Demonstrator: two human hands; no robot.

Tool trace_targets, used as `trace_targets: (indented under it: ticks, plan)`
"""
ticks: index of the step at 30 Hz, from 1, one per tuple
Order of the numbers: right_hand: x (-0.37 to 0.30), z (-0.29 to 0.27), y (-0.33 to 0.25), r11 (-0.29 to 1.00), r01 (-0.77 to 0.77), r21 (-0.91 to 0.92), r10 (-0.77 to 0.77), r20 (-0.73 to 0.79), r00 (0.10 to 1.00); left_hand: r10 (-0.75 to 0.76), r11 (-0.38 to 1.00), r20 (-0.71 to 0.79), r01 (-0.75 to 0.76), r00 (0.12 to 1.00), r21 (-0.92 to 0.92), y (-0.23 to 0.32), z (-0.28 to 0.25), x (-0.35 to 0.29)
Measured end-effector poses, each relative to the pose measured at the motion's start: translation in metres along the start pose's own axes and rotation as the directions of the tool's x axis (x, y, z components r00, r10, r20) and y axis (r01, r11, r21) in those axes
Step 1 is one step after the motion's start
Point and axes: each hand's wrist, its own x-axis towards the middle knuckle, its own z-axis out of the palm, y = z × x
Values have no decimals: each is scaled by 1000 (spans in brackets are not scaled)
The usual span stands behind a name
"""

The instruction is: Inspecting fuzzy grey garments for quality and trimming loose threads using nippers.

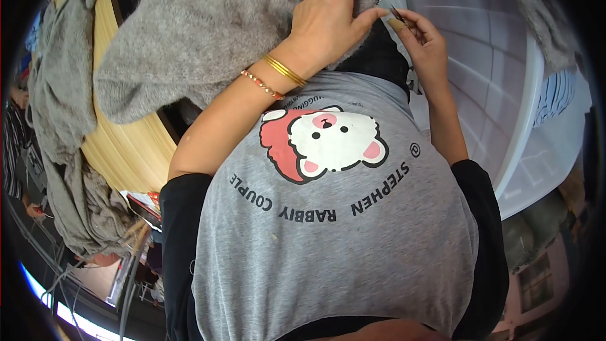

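A fuzzy grey knit garment [208, 31] is bunched over my lap and the table edge. My left hand [325, 22] lies over its right end, fingers bent round the fabric near the edge and thumb stretched to the right. Gold bangles and a beaded bracelet circle that wrist. Just right of the garment edge, my right hand [426, 41] pinches a small dark pointed tool [397, 13], which looks like thread snips; most of it is hidden in the fingers. A tan wrap covers one fingertip of this hand. The left thumb tip comes close to the tool's point.
A big white plastic tub [521, 170] stands at my right, with grey knit fabric [543, 19] over its far rim and a blue striped cloth [555, 98] beside it. Left is a wooden tabletop [120, 151] with more grey knits [63, 88]. Another person's hand [35, 210] shows far left.
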Motion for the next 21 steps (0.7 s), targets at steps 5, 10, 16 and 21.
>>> trace_targets:
  ticks: [5, 10, 16, 21]
  plan:
    - [1, -3, 5, 909, -207, 363, 227, -15, 974, -26, 994, 109, 14, 994, 112, -13, 3, 22]
    - [3, -2, -6, 936, 10, 352, -22, 30, 999, -224, 516, 358, 422, 907, -746, -18, -19, 15]
    - [11, -1, -25, 921, 70, 383, -98, 54, 994, -193, 182, 432, 464, 881, -867, -22, -32, 6]
    - [17, 9, -39, 909, 64, 412, -94, 53, 994, -181, 170, 447, 475, 876, -863, -25, -34, 7]
